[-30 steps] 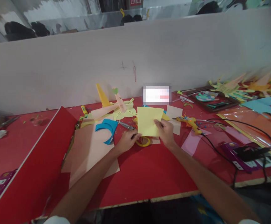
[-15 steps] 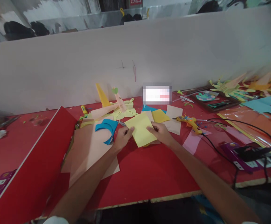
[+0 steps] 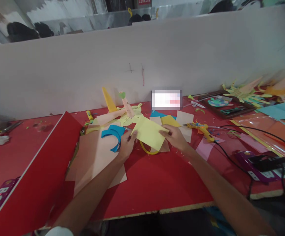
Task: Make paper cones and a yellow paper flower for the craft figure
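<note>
Both my hands hold a pale yellow sheet of paper (image 3: 149,133) just above the red table (image 3: 157,183). My left hand (image 3: 126,144) pinches its left corner, close to a blue curved paper cutout (image 3: 113,133). My right hand (image 3: 175,137) grips its right edge with closed fingers. A yellow paper ring (image 3: 147,150) lies on the table under the sheet. A peach sheet (image 3: 95,160) lies under my left forearm.
A yellow glue gun (image 3: 201,128) with a black cord lies to the right, beyond it a purple power strip (image 3: 257,164). Paper cutouts and scraps (image 3: 122,113) crowd the white partition. A red board (image 3: 31,177) leans at left. A tray (image 3: 223,105) stands at far right.
The yellow sheet has turned from upright to tilted, its long edges now slanting. My left hand came off the table and took hold of its left corner; the yellow ring shows more.
</note>
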A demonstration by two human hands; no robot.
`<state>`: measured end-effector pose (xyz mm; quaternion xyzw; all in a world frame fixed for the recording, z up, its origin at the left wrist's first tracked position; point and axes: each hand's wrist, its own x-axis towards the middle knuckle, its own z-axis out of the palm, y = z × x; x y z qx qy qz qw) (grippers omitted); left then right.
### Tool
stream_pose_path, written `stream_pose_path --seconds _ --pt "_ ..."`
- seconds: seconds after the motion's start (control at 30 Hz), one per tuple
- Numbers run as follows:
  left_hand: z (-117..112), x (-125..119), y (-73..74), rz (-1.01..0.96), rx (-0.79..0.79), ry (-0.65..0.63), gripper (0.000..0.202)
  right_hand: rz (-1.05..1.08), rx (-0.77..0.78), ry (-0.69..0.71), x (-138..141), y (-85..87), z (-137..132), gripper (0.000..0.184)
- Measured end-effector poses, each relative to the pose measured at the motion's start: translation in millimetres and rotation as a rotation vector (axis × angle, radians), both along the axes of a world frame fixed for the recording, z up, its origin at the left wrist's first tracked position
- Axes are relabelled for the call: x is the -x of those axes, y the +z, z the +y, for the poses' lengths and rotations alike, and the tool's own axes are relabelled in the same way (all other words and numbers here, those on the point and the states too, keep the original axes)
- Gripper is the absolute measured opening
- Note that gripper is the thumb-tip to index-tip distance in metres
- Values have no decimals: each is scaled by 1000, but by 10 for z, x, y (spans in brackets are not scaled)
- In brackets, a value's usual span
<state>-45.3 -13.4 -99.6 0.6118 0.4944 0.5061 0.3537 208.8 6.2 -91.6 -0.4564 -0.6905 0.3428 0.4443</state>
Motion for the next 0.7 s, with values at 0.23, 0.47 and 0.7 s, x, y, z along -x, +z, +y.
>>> stream_pose_path --seconds 0.23,0.47,0.7 --pt "-14 -16 23 134 6 -238 59 386 -48 -273 -65 34 31 30" --pt "96 66 -35 -39 -67 109 56 -248 -207 -197 214 9 -202 23" --pt "16 -25 36 -22 -77 78 60 -955 -209 21 593 -12 -516 47"
